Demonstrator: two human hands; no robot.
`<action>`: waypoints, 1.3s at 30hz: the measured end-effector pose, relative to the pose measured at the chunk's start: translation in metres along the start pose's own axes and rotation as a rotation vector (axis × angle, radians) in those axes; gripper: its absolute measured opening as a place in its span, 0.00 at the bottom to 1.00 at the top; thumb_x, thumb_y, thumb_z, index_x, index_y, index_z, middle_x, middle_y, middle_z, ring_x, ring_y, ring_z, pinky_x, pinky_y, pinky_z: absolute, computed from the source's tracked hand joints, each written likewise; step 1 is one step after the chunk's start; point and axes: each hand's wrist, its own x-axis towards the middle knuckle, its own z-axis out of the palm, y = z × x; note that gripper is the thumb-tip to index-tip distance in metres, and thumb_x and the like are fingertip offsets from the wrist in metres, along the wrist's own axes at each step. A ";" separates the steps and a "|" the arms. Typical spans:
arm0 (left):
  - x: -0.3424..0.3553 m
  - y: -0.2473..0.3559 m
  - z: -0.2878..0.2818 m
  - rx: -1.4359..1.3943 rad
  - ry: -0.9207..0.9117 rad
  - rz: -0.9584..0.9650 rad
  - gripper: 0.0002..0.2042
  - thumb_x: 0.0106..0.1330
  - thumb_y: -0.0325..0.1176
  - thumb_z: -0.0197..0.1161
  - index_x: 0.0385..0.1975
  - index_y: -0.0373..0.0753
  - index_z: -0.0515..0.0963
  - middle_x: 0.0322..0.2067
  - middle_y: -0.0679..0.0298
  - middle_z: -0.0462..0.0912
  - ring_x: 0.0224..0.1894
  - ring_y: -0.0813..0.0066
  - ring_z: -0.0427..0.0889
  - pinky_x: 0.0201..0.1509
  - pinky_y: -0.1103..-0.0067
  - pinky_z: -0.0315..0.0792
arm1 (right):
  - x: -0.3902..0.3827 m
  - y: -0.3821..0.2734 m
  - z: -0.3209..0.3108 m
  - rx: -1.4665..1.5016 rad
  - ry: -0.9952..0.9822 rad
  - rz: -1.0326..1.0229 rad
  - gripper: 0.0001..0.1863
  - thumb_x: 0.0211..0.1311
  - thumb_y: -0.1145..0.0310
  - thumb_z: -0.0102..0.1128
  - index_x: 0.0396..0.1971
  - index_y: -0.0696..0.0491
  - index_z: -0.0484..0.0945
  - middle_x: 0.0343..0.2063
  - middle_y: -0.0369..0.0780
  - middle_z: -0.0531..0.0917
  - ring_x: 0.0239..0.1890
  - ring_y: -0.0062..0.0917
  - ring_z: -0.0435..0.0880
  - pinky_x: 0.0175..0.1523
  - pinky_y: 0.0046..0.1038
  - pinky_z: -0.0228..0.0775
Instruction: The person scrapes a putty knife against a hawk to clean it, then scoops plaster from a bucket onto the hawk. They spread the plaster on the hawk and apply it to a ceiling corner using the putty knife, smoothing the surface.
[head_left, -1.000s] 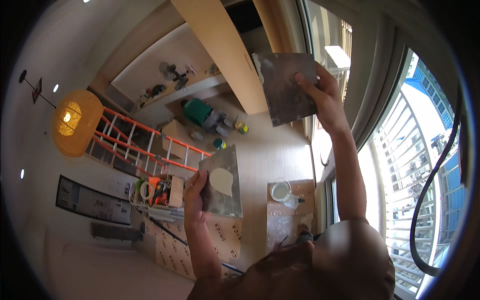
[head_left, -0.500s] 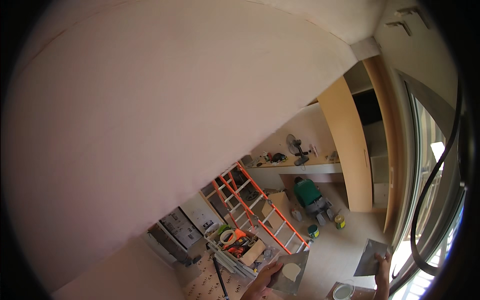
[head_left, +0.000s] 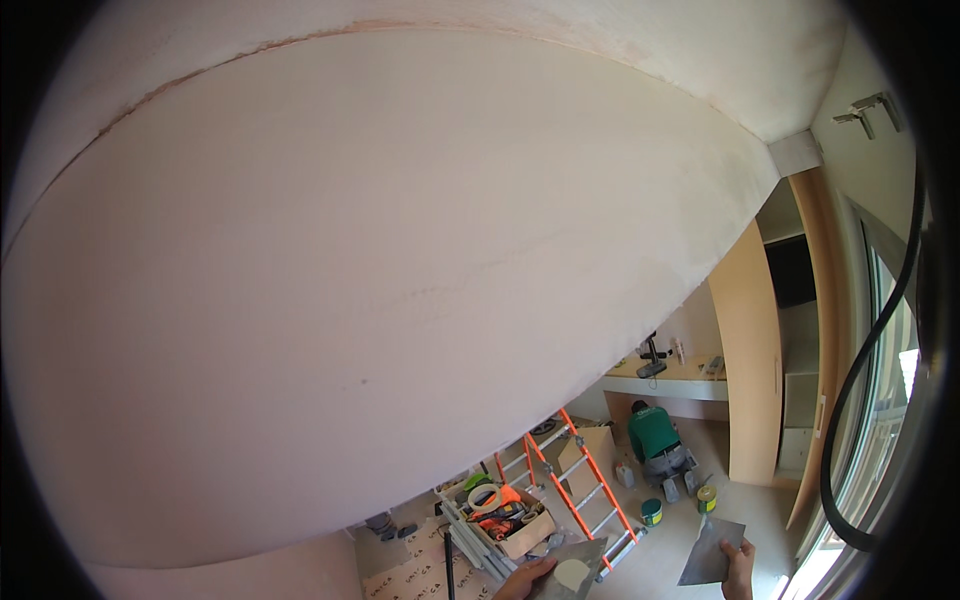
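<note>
My left hand, low in the picture, is closed on the edge of a flat steel filler blade. A rounded patch of off-white putty lies on that blade's face. To the right, my right hand grips a second steel filler blade, tilted, with no putty lump visible on the side I see. The two blades are apart from each other. A large pale plastered surface fills most of the view above my hands; neither blade touches it.
An orange ladder stands beyond my left hand, beside a cardboard box of tools. A person in green crouches farther back, near two pots. A black cable loops at the right, near tall wooden cupboards.
The view has tilted up, so the room and both hands sit lower in the picture. The round tub near my right hand has left the view. Both hands keep their blades.
</note>
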 end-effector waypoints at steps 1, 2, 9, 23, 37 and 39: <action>-0.004 0.003 0.001 -0.026 0.000 0.008 0.13 0.68 0.44 0.52 0.25 0.45 0.77 0.11 0.76 0.65 0.10 0.86 0.57 0.13 0.84 0.47 | -0.001 0.000 -0.005 -0.070 -0.024 -0.012 0.14 0.57 0.69 0.59 0.41 0.61 0.77 0.30 0.43 0.82 0.33 0.26 0.82 0.39 0.29 0.74; -0.005 0.005 0.001 -0.048 -0.007 0.012 0.13 0.68 0.44 0.52 0.26 0.45 0.77 0.11 0.77 0.65 0.10 0.86 0.57 0.13 0.84 0.47 | -0.002 0.002 -0.010 -0.138 -0.040 -0.025 0.16 0.59 0.65 0.60 0.42 0.62 0.77 0.31 0.43 0.82 0.34 0.24 0.82 0.40 0.28 0.73; 0.009 0.001 -0.001 0.009 -0.080 -0.013 0.11 0.67 0.42 0.54 0.27 0.45 0.77 0.13 0.76 0.68 0.12 0.86 0.62 0.14 0.86 0.53 | -0.023 -0.008 -0.008 0.157 0.078 0.036 0.09 0.56 0.77 0.56 0.37 0.61 0.77 0.31 0.42 0.82 0.30 0.28 0.82 0.38 0.30 0.76; 0.048 -0.026 0.048 -0.118 -0.217 -0.071 0.10 0.67 0.42 0.55 0.30 0.44 0.78 0.16 0.75 0.72 0.16 0.86 0.67 0.18 0.86 0.60 | -0.047 -0.094 -0.023 0.089 0.180 -0.112 0.10 0.57 0.81 0.55 0.39 0.61 0.77 0.33 0.40 0.82 0.33 0.25 0.81 0.42 0.27 0.74; 0.107 -0.083 0.014 -0.025 -0.472 -0.017 0.14 0.66 0.39 0.55 0.45 0.39 0.77 0.33 0.70 0.81 0.35 0.80 0.79 0.39 0.83 0.73 | -0.081 -0.253 0.072 -0.291 0.135 -0.697 0.07 0.59 0.78 0.57 0.37 0.62 0.77 0.31 0.37 0.82 0.35 0.17 0.76 0.46 0.22 0.65; 0.117 -0.092 0.016 -0.066 -0.465 -0.007 0.14 0.66 0.39 0.56 0.45 0.39 0.77 0.35 0.69 0.81 0.36 0.79 0.79 0.40 0.82 0.74 | -0.089 -0.265 0.079 -0.365 0.166 -0.817 0.07 0.59 0.78 0.57 0.37 0.62 0.77 0.32 0.39 0.82 0.35 0.17 0.76 0.46 0.22 0.65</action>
